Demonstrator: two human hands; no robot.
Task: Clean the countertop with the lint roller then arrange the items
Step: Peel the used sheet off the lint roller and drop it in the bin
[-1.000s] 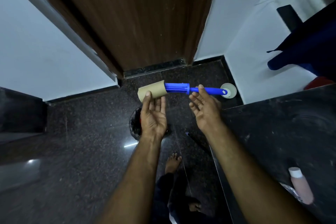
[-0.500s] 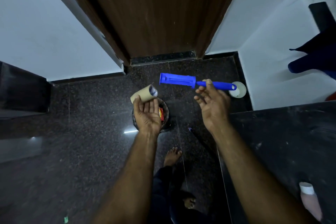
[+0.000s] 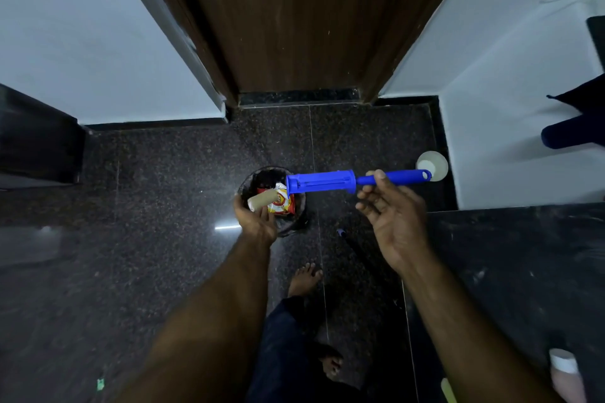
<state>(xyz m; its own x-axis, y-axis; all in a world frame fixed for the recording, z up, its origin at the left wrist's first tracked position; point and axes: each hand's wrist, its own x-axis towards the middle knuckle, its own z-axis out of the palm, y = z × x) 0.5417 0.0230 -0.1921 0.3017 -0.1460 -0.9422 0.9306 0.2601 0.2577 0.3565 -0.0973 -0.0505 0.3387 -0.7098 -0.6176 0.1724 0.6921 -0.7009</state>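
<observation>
Dark granite floor point(image 3: 163, 206) before a wooden door, a small bin point(image 3: 302, 206) at its middle. Over the bin the left hand point(image 3: 255, 221) curls round a bare cardboard core point(image 3: 263, 199). Just right of the bin the right hand point(image 3: 393, 222) pinches the blue lint roller point(image 3: 322, 181) by its handle. This looks like discarding the core, so the next move is to release it squarely inside.

At centre, the left grip point(image 3: 255, 222) holds a bare cardboard core point(image 3: 262, 199) over a small black bin point(image 3: 302, 209) on the floor, with a red-and-yellow wrapper point(image 3: 282, 205) inside. Toward 2 o'clock the right grip point(image 3: 393, 219) pinches the blue lint roller point(image 3: 320, 181) by its handle. At 5 o'clock a pink bottle point(image 3: 568, 376) sits on the dark worktop point(image 3: 523, 271).
</observation>
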